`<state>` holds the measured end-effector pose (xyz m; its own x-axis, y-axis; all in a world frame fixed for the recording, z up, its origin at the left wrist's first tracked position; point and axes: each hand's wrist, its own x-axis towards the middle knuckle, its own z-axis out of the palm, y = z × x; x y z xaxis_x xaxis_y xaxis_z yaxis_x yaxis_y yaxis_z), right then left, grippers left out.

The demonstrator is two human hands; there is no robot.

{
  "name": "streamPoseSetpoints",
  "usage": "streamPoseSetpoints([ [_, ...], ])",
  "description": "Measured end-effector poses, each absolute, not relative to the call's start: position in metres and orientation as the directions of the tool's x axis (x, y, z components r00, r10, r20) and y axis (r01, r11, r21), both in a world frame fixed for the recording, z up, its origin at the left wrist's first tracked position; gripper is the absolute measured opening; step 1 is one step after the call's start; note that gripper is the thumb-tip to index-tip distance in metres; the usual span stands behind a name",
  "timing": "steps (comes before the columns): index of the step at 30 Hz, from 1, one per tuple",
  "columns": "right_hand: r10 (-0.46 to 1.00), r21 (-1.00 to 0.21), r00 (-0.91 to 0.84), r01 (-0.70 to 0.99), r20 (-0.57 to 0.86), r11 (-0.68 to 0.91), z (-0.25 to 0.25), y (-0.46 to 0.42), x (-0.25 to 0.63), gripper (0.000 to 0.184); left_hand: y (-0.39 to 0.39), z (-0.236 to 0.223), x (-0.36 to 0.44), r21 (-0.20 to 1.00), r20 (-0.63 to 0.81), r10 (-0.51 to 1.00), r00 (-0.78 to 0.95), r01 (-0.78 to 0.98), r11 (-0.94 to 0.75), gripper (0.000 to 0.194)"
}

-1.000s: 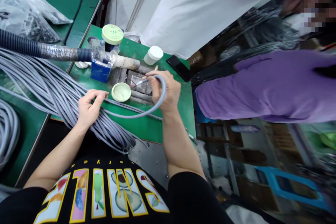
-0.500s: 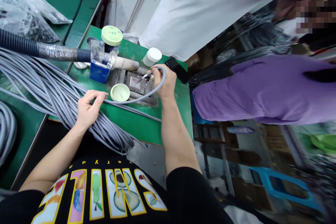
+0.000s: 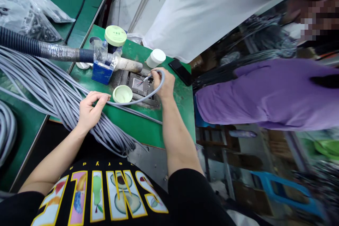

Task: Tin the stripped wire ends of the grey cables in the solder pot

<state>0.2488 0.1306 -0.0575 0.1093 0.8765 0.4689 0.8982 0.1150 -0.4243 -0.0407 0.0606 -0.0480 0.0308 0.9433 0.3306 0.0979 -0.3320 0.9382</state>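
My right hand (image 3: pixel 165 84) is closed around a grey cable (image 3: pixel 148 98) near its end, where the cable bends back in a loop. Thin coloured wires (image 3: pixel 140 82) stick out of that end, over a shiny silver square (image 3: pixel 137 85) in a dark metal block that looks like a solder pot. Whether the wire tips touch the silver surface, I cannot tell. Further along the same cable, my left hand (image 3: pixel 91 110) pinches it between thumb and fingers, above a thick bundle of grey cables (image 3: pixel 66 95). A pale green open lid or dish (image 3: pixel 122 94) lies between the hands.
A ribbed hose (image 3: pixel 66 53) ends in a pipe beside the block, near a blue box (image 3: pixel 102 73). Behind stand a green-lidded tub (image 3: pixel 116 36) and a white jar (image 3: pixel 156 58). A black phone (image 3: pixel 180 72) lies right. A person in purple (image 3: pixel 265 93) is further right.
My right hand has shifted slightly left with the cable end, and the cable's loop looks a little tighter. My left hand keeps its pinch. The view has moved slightly.
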Motion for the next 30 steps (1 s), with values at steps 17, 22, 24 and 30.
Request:
streamPoseSetpoints([
  [17,0.566,-0.593,0.298,0.663,0.769,0.457,-0.019,-0.020,0.151,0.017,0.031,-0.030,-0.009,0.989,0.119,0.925,0.361,-0.125,-0.078,0.026],
  [22,0.594,-0.588,0.222,0.601,0.773,0.541,-0.029,-0.067,0.131,0.036,0.006,-0.026,0.015,0.830,-0.128,0.803,0.582,-0.381,0.408,0.042],
  [24,0.674,-0.639,0.200,0.583,0.711,0.502,-0.027,-0.084,0.133,0.038,-0.001,-0.024,0.016,0.786,-0.147,0.803,0.577,-0.424,0.449,0.038],
  [30,0.856,-0.859,0.360,0.483,0.370,0.169,-0.013,-0.112,0.142,0.011,-0.024,-0.017,0.019,0.845,-0.121,0.787,0.605,-0.353,0.401,0.032],
])
